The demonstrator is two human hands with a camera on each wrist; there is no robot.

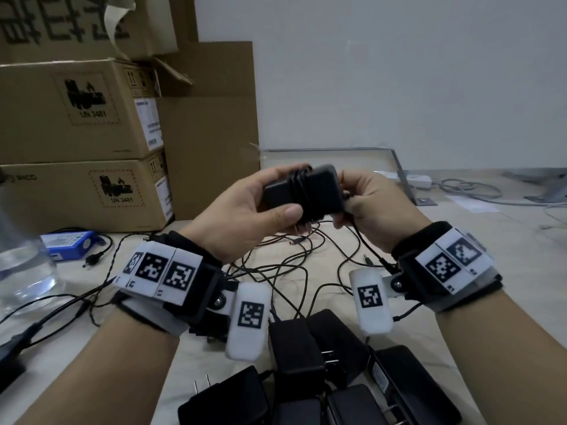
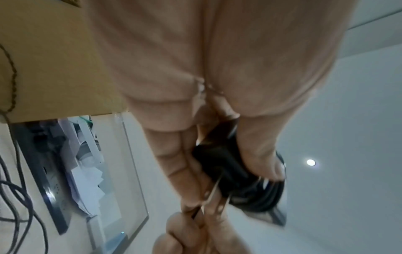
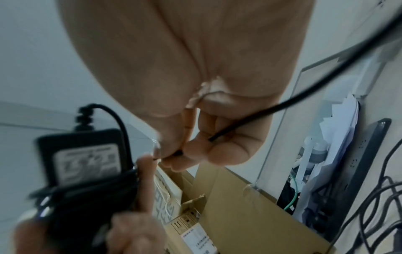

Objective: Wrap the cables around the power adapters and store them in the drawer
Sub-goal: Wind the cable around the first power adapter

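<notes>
Two hands raise one adapter above the table

Both forearms reach forward with palms turned inward, meeting in the air over the table (image 1: 454,228). The left hand (image 1: 245,210) holds the power adapter (image 1: 306,191), thumb pressed across its near face and fingers curled behind, so this grip is closed around the black block. Several turns of cable (image 1: 302,179) already circle the adapter's middle. The right hand (image 1: 365,204) sits just beside the adapter's right end, its grip pinching the loose run of cable, which trails down past the wrist.

From the right wrist view, the pinch is plain: thumb and fingertips (image 3: 174,161) nip the thin black cord, and the adapter's printed label (image 3: 87,161) faces that camera. From the left wrist view, metal plug prongs (image 2: 214,189) show at the adapter's end. Only the head view shows more adapters (image 1: 319,351) lying on the table near the person, among tangled cables (image 1: 285,271), with cardboard boxes (image 1: 76,118) stacked at the left.
</notes>
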